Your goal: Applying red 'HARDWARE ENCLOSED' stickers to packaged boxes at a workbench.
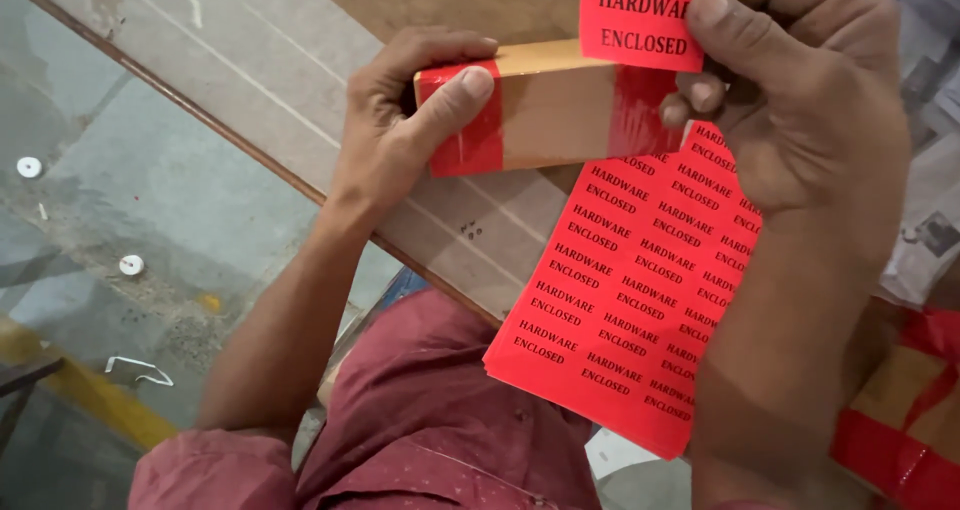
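My left hand [400, 120] grips one end of a small brown cardboard box [550, 110] wrapped with red tape bands, thumb pressed on the left band. My right hand [800, 100] pinches a single red printed label [640, 15] between thumb and fingers, just above the box's right end. Under the box lies a red sheet of several identical labels [620, 310], resting on the work surface and partly covered by my right forearm.
A wooden board [270, 60] forms the work surface, its edge running diagonally. Grey floor to the left holds small white discs [130, 265] and a bent metal clip [140, 370]. Another red-taped box [900, 420] sits at lower right. My maroon-clad lap [430, 420] is below.
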